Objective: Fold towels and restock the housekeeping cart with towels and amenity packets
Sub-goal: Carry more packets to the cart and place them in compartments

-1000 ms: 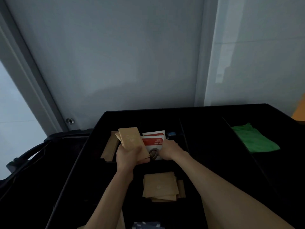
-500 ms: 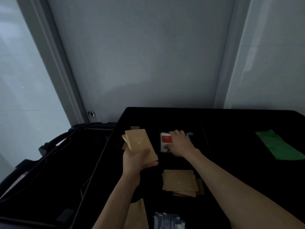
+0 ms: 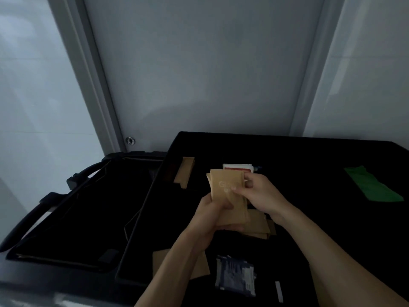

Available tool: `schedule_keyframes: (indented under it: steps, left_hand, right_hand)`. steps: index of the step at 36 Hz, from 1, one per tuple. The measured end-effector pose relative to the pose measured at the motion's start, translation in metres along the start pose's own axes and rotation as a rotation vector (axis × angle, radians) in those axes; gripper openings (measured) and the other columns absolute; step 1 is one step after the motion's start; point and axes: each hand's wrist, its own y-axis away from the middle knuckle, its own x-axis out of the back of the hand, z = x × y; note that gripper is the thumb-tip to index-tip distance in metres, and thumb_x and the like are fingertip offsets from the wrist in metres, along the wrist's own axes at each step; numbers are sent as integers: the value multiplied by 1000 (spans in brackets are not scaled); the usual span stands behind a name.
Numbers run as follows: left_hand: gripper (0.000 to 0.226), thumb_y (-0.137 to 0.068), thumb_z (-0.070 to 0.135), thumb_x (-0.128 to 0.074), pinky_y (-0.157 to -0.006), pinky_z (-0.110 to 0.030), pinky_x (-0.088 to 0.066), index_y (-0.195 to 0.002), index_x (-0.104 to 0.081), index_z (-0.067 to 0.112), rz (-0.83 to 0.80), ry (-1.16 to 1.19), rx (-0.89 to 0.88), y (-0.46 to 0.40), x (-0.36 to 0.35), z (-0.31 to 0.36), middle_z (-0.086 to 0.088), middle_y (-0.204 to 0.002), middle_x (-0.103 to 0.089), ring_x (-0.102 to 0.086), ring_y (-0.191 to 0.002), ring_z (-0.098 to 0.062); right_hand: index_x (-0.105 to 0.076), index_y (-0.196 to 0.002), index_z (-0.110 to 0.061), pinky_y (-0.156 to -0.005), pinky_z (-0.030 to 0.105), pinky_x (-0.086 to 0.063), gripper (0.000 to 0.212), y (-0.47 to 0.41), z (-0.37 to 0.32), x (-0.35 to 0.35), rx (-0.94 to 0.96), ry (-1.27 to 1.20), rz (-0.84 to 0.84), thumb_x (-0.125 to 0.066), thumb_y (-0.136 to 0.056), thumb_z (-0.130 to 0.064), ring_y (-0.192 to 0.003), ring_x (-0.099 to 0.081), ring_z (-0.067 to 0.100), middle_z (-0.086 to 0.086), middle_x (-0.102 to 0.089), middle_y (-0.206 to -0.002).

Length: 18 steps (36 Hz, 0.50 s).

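My left hand [image 3: 212,216] grips the lower end of a small stack of tan paper amenity packets [image 3: 225,191] above the black cart tray [image 3: 168,173]. My right hand [image 3: 259,193] pinches the stack's upper right edge between thumb and fingers. Behind the stack lies a red-and-white packet [image 3: 238,168]. More tan packets lie in the tray: a pile [image 3: 260,227] under my hands, one set [image 3: 184,171] at the back left and one [image 3: 159,262] near the front. Blue-and-white sachets [image 3: 235,275] sit at the front.
A green cloth [image 3: 374,187] lies in the tray's right compartment. A black open bag with a dark handle [image 3: 73,218] hangs on the cart's left side. A grey wall with a metal door frame [image 3: 93,85] stands close behind.
My right hand left the red-and-white packet and came back to the tan stack, now pinching its edge. The left hand kept holding the stack. The view shifted slightly.
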Motion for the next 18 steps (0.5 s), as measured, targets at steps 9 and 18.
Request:
schedule_keyframes:
  steps: [9,18]
  left_hand:
    - [23,-98,19,-62,-66,-43,-63,-118,-67,9,79,-167,-66,58,-20,-10,-11,-106,-76,-74,-95,-30]
    - [22,-94,16,-69,-79,-42,-62,-115,-70,11,239,-380,-422,126,-28,12,-9,-106,-76,-74,-98,-27]
  right_hand:
    - [-68,-115,-14,-65,12,-50,24,56,3,14,32,-68,7,-70,-91,-16,-88,-71,7,-2,-75,-100]
    - [-69,-106,-19,-61,10,-49,16,99,-25,8,328,-245,23,-72,-90,-16,-82,-70,-2,-4,-75,-99]
